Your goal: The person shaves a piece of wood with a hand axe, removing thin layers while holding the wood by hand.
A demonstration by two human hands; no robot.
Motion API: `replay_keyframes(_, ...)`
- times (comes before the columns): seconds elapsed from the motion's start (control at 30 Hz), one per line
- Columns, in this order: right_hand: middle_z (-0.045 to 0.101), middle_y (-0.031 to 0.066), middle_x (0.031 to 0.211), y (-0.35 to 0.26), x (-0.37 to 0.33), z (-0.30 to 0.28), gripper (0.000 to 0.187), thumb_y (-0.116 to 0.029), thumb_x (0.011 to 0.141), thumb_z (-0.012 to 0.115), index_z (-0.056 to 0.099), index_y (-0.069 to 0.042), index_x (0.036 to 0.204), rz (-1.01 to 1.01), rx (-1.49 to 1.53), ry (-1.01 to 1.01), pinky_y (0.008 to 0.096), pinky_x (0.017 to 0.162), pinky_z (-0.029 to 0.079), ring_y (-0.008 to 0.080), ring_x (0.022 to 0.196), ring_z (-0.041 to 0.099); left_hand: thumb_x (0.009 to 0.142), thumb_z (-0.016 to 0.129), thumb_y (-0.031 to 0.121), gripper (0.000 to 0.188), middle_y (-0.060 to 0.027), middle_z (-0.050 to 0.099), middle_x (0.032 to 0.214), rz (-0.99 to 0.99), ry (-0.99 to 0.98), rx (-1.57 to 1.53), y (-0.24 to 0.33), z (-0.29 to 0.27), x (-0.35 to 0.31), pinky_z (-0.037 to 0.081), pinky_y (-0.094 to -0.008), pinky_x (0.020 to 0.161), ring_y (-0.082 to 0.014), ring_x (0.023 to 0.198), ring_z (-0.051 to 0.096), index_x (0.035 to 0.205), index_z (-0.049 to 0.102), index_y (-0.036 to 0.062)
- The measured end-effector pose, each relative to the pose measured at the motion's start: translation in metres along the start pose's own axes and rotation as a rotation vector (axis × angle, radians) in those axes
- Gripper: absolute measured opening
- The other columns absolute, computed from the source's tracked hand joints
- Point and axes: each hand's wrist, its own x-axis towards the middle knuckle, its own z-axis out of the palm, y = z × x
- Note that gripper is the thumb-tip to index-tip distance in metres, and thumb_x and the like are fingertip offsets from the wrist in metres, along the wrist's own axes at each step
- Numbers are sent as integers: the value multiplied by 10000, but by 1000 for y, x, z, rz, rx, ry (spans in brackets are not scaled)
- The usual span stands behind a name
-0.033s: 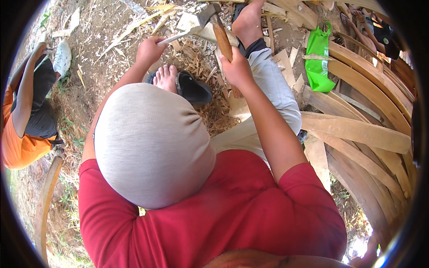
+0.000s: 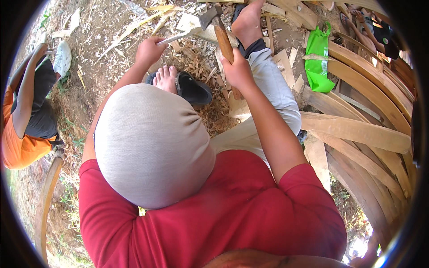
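Over the chip-strewn ground, my right hand (image 2: 237,71) is wrapped tight round the hatchet (image 2: 220,31) handle, head up by the pale wood piece (image 2: 190,27). Left hand (image 2: 149,50) fingers are closed on that piece's thin end, just above a bare foot in a black sandal (image 2: 192,87).

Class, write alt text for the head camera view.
Seen from above, a person in a red shirt grips a hatchet in the right hand and a pale wood piece in the left hand, over scattered wood chips.
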Motion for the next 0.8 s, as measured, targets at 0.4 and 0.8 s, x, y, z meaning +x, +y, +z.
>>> replay_keyframes(0.4, 732, 282, 1064, 49, -19, 33, 425, -304, 995, 682, 604, -2, 1283, 87, 204, -64, 522, 907, 539, 484, 1061, 692, 997, 737, 415, 421, -111, 801, 938, -117, -341, -116, 23, -5, -4, 597, -356, 768, -182, 834, 771, 1216, 771, 57)
replay_keyframes(0.8, 734, 224, 930, 29, 19, 49, 360, -293, 995, 688, 607, -6, 1196, 49, 343, 112, 507, 834, 544, 422, 948, 734, 996, 769, 268, 360, -116, 800, 1046, -131, -286, -494, 7, 8, -12, 603, -309, 762, -167, 880, 777, 1233, 687, 10)
